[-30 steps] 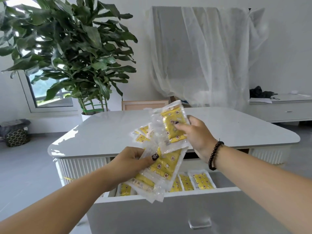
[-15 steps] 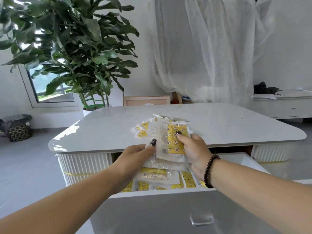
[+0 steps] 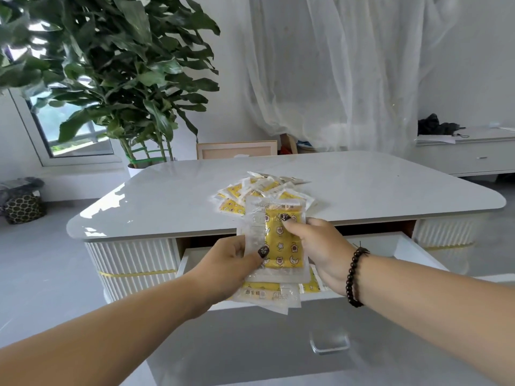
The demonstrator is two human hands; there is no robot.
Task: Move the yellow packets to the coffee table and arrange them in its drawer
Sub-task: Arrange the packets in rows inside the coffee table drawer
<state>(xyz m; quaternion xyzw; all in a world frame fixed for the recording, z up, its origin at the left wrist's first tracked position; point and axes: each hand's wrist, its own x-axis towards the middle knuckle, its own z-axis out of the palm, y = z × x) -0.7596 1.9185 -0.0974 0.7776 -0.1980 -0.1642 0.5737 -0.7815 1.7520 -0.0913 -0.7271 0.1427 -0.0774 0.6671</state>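
There is one view only, from a camera on the person's head, looking forward and slightly down. It sits close over the open drawer (image 3: 412,246) of the coffee table (image 3: 362,188), with both forearms reaching in from the bottom corners. The wide lens bends the edges, taking in the plant (image 3: 111,65) at left, the curtain (image 3: 334,73) straight ahead and a sideboard (image 3: 473,157) at far right.

The held packet (image 3: 281,243) hides most of the drawer (image 3: 412,246) interior behind it, so the packets there cannot be counted. Behind it, the desk (image 3: 390,185) pile (image 3: 250,190) is partly covered. Its print is blurred. Both forearms run off the bottom edge.
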